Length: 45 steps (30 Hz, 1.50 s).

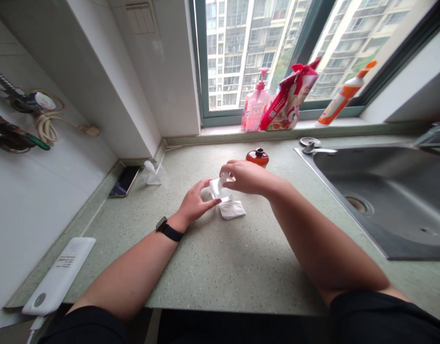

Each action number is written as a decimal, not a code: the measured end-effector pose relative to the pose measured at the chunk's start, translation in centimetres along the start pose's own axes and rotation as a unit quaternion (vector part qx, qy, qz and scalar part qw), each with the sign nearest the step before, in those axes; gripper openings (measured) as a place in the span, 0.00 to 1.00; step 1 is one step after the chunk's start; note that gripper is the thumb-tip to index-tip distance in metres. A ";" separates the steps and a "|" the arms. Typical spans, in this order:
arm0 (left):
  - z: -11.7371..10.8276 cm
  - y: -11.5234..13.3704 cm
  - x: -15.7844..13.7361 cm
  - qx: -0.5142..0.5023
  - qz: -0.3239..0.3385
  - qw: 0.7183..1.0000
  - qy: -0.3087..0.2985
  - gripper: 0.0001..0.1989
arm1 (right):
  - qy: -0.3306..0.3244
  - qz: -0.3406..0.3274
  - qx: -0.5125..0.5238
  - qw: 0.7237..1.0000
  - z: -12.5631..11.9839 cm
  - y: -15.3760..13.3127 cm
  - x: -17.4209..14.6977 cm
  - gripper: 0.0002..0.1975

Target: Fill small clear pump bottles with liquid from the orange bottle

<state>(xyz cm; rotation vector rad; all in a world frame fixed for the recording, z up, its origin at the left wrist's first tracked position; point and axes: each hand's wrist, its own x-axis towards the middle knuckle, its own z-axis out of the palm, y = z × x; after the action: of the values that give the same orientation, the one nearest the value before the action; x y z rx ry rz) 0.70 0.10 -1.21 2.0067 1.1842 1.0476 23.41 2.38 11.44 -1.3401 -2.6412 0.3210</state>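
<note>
In the head view, my left hand (195, 205) curves around the side of a small clear container (215, 188), thumb in front and fingers behind. The container stands on the counter. My right hand (246, 177) bends down over it from the right, thumb and fingers pinched on a clear, rounded piece (225, 180) at its top. Whether that piece is a cap or a funnel, I cannot tell. A folded white tissue (232, 209) lies just in front of the container. Behind my right hand is an amber bottle (257, 157) with its dark neck uncovered, its lower part partly hidden.
At the left are a clear pump bottle head and body (153, 173), a phone (124, 181) and a white power bank (60, 274) with a cable. A steel sink (380, 191) lies right. A pink pump bottle (254, 107), red bag (289, 100) and orange bottle (339, 100) line the sill.
</note>
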 end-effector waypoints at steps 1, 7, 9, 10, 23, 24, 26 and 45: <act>0.0 -0.1 0.0 0.006 0.001 1.000 0.002 0.36 | -0.002 0.001 0.004 1.000 0.1 0.0 0.1 0.08; 0.0 -0.1 0.0 0.037 0.038 0.999 0.013 0.37 | -0.010 -0.017 0.019 1.000 0.6 0.4 0.5 0.08; 0.0 0.1 -0.1 0.040 0.059 0.997 0.023 0.39 | -0.011 -0.025 0.022 0.999 0.7 0.6 0.6 0.08; -0.1 0.2 -0.2 0.041 0.068 0.997 0.025 0.39 | -0.011 -0.028 0.024 0.999 0.8 0.6 0.6 0.08; -0.1 0.1 -0.1 0.019 0.086 0.996 0.011 0.33 | -0.019 -0.068 0.060 0.996 1.2 2.1 1.1 0.05; -0.1 0.2 -0.1 0.020 0.086 0.996 0.010 0.33 | -0.018 -0.071 0.061 0.995 1.2 2.1 1.1 0.05; -0.1 0.3 -0.1 0.025 0.083 0.996 0.010 0.33 | -0.015 -0.064 0.055 0.996 1.1 2.1 1.1 0.05; -0.1 0.5 -0.2 0.024 0.060 0.998 0.006 0.33 | -0.075 0.021 0.119 0.990 -0.1 3.1 0.5 0.18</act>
<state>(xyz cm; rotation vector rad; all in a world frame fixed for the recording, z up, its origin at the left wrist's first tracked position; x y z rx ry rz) 0.80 -0.31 -0.84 2.1343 1.1153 1.1007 25.55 4.53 10.80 -1.3422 -2.5912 0.7444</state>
